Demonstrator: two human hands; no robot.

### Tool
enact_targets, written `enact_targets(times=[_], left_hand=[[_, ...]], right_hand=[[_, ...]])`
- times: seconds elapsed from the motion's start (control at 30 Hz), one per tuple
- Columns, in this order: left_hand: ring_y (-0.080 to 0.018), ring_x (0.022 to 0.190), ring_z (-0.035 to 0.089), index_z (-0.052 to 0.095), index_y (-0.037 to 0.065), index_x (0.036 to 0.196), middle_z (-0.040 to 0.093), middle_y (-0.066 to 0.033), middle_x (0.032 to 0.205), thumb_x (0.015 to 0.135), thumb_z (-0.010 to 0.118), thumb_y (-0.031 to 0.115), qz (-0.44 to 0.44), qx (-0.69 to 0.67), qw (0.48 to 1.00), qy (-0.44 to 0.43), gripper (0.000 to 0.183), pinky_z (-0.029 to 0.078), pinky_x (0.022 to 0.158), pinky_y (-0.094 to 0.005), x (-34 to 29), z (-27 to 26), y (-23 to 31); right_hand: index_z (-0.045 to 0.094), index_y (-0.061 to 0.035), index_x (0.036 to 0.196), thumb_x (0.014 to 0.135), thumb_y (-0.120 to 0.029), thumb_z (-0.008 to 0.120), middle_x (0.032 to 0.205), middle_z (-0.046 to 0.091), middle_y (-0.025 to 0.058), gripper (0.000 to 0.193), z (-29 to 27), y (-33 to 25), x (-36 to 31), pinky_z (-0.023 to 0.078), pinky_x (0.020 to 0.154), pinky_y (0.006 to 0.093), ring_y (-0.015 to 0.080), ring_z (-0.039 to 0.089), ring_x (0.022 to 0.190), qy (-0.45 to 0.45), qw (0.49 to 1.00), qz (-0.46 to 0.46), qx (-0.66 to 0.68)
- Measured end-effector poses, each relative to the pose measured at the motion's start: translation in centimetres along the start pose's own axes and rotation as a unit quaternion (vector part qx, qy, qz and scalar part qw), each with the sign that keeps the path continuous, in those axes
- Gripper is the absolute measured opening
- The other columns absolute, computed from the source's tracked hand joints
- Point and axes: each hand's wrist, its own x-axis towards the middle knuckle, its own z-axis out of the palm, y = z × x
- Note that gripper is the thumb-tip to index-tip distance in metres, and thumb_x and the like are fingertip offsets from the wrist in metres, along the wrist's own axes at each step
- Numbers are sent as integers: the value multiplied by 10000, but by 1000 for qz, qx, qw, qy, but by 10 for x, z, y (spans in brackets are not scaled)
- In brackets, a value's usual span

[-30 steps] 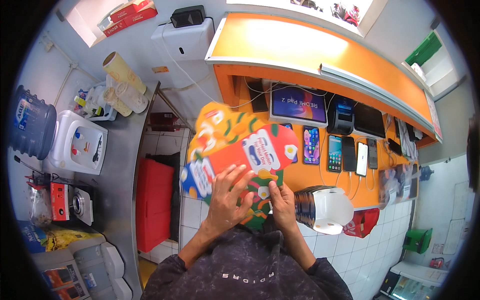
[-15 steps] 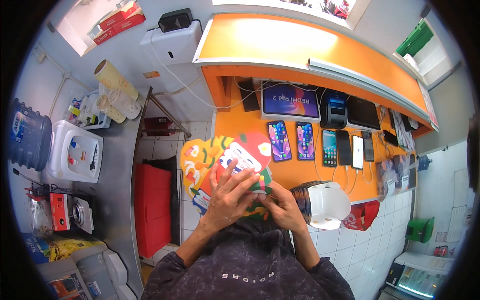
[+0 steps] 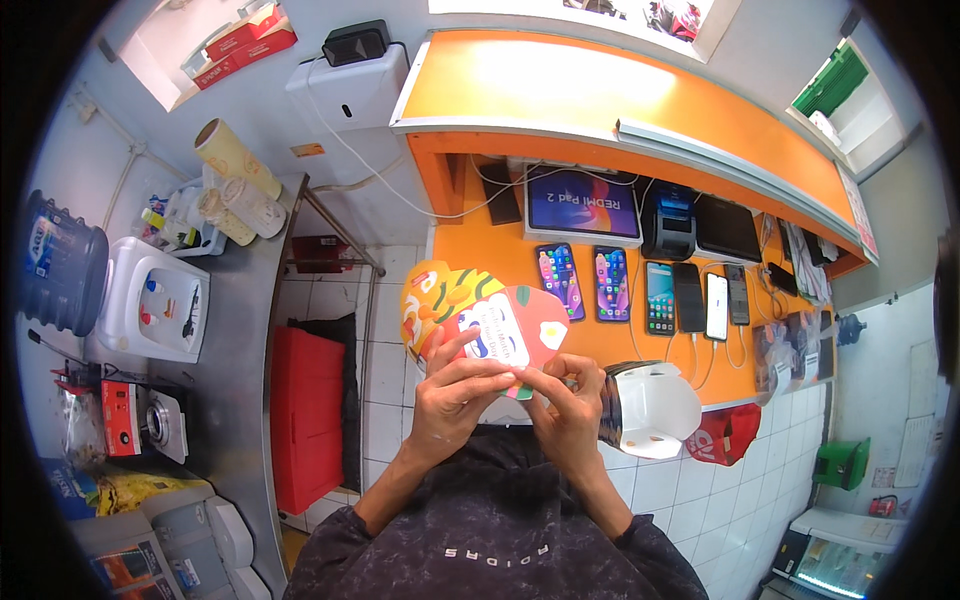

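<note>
Pinching with both sets of fingers, the person holds a colourful packet (image 3: 480, 325) up in front of the chest, just above the orange counter's (image 3: 620, 345) near edge. The left hand (image 3: 455, 390) has its fingers curled over the packet's lower edge, thumb pressed against the face. The right hand (image 3: 570, 405) meets it from the other side, fingertips closed on the same lower corner, so the two hands touch. The packet is tilted, its red and white panel facing up, a yellow and orange part fanning out behind to the left. Just right of the right hand sits a white box (image 3: 650, 410) on the counter. Beyond the packet lies a row of phones (image 3: 630, 290), with a tablet (image 3: 582, 205) behind them. Off left stands a red bin (image 3: 308, 410) under a steel table (image 3: 235, 360).
</note>
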Motion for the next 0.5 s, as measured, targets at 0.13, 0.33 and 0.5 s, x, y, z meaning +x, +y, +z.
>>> enact_targets(times=[0.13, 0.33, 0.5], left_hand=[[-271, 1255, 519, 759, 174, 960, 700, 26, 1047, 714, 821, 100, -4, -6, 999, 50, 264, 250, 1154, -511, -2, 7, 6], [-262, 1199, 554, 749, 155, 943, 695, 25, 1013, 707, 826, 120, 80, 68, 991, 84, 252, 265, 1150, -509, -4, 5, 7], [-279, 1159, 574, 734, 118, 982, 691, -19, 1014, 758, 796, 124, 12, 10, 999, 30, 233, 317, 1118, -504, 1, 0, 9]], right_hand=[[750, -158, 1015, 677, 46, 750, 960, 483, 54, 395, 1, 12, -3, 448, 841, 363, 227, 524, 945, 17, 980, 68, 185], [737, -158, 1004, 686, 17, 764, 972, 476, 59, 365, -3, 7, -2, 432, 896, 387, 259, 523, 986, 48, 994, 3, 99], [719, -119, 969, 743, -81, 779, 946, 540, 56, 237, -17, -1, 8, 425, 855, 387, 246, 547, 970, 24, 998, -30, 47]])
